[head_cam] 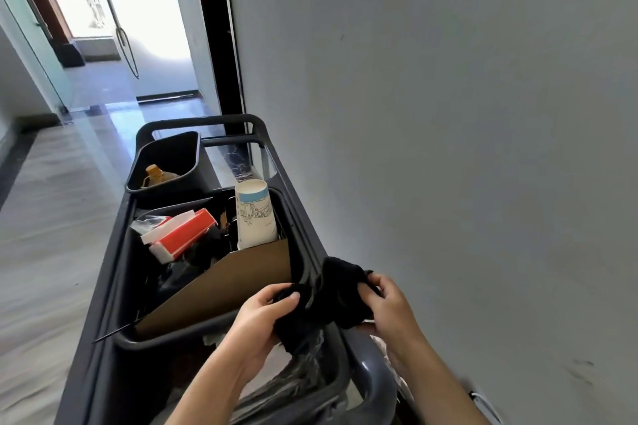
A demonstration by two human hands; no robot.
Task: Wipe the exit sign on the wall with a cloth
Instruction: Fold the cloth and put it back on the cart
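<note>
A black cloth (331, 300) is stretched between both my hands, just above the near right corner of a dark grey cleaning cart (303, 203). My left hand (259, 317) pinches its left end with thumb on top. My right hand (386, 307) grips its right end. The cloth hangs bunched and folded between them. No exit sign shows on the pale wall (448, 114) to the right.
The cart's large bin (297, 286) holds a tall paper cup (255, 214), a red and white box (179, 235) and a brown cardboard sheet (228, 283). A smaller bin (165, 166) behind holds a brown bottle. Glass doors (114, 28) lie ahead down the corridor.
</note>
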